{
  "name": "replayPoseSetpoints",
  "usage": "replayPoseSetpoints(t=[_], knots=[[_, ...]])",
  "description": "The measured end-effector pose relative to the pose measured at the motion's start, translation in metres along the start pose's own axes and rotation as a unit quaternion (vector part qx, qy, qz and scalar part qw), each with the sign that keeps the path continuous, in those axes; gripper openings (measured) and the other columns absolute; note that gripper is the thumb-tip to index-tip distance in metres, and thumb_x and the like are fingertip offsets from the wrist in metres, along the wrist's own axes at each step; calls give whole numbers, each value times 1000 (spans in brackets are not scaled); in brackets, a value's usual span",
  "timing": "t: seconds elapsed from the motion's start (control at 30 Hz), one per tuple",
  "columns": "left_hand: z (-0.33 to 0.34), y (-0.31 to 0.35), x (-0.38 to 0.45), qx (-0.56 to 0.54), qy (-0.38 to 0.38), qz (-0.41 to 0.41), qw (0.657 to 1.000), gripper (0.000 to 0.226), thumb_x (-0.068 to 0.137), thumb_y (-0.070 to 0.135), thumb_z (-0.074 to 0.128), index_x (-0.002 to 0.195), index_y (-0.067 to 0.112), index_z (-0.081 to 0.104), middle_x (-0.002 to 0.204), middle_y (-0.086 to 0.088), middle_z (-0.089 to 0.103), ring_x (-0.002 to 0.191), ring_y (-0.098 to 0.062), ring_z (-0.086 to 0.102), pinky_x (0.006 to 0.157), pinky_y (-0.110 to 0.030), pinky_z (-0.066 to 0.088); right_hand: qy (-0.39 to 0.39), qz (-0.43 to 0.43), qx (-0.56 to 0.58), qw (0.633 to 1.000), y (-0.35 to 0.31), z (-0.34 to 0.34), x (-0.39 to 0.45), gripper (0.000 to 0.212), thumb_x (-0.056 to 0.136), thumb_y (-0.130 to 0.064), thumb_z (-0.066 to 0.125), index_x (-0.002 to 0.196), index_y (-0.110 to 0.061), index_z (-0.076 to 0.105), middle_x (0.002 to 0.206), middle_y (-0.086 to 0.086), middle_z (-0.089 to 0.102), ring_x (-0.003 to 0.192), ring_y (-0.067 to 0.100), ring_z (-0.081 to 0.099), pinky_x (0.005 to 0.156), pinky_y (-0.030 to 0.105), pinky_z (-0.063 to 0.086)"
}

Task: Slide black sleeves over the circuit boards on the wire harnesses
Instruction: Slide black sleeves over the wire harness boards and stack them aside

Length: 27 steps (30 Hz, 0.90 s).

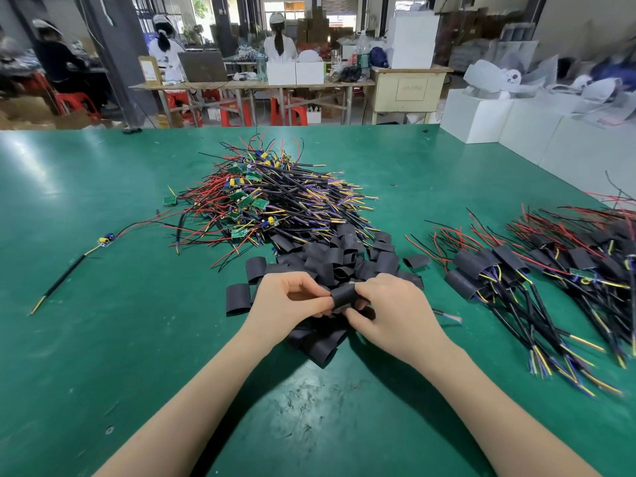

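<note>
- Both hands meet at the centre of the green table mat (pixel 103 270), pinching one black sleeve (pixel 344 296) between them.
- The left hand (pixel 287 299) has its fingers curled, thumb and fingertips pinching the sleeve's left end.
- The right hand (pixel 389 306) has its fingers curled too, gripping the sleeve's right end from above and below.
- The held sleeve sits just above a loose heap of black sleeves (pixel 344 259), which spreads from the hands toward 12 o'clock and also lies under the wrists toward 6 o'clock.
- Beyond that heap, at 12 o'clock, lies a big pile of bare wire harnesses (pixel 275 197) with green circuit boards and red, black, yellow and blue wires.
- At 3 o'clock lies a bundle of sleeved harnesses (pixel 537 270), black sleeves over their boards, cable ends pointing toward 5 o'clock.
- At 9 o'clock, well apart from the piles, a single harness (pixel 106 239) lies alone, its black cable running toward 8 o'clock.
- A short cable end (pixel 447 315) shows just beside the right hand at 3 o'clock.
- White boxes (pixel 516 118) stand past the table edge at 2 o'clock.
</note>
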<state>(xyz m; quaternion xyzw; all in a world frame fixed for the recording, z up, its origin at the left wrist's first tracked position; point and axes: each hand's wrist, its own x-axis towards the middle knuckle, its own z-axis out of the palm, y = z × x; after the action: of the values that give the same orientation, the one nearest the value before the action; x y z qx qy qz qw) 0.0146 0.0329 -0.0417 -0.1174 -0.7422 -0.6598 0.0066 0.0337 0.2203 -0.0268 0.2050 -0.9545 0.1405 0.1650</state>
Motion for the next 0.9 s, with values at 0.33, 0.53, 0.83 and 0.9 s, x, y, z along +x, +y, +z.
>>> replayPoseSetpoints(t=[0.33,0.53,0.83,0.9], knots=[[-5,2,5,16,27,54,998,13,80,-2,74,87,9,70,79,-7,74,70,-16,68,68,-24,55,64,16,76,995,6,-11,2,33,82,-40,70,114,-31,67,97,-8,71,87,19,66,74,32,51],[-26,6,12,17,128,74,989,20,84,0,70,83,21,72,83,6,73,74,-9,65,74,-21,55,275,210,8,938,56,-40,4,20,85,-35,69,90,-17,73,85,7,70,79,30,66,68,38,52],[-34,2,15,-2,148,45,988,24,87,2,67,79,24,72,77,5,74,76,-6,68,64,-16,53,180,387,-96,899,107,-51,-11,15,85,-10,62,97,-6,72,95,26,64,88,45,59,71,43,47],[-35,1,16,1,153,46,987,23,87,3,67,79,24,72,78,4,74,76,-6,67,64,-16,53,161,377,-128,903,105,-48,-11,14,84,-12,64,93,-7,73,91,25,65,91,43,56,74,44,45]])
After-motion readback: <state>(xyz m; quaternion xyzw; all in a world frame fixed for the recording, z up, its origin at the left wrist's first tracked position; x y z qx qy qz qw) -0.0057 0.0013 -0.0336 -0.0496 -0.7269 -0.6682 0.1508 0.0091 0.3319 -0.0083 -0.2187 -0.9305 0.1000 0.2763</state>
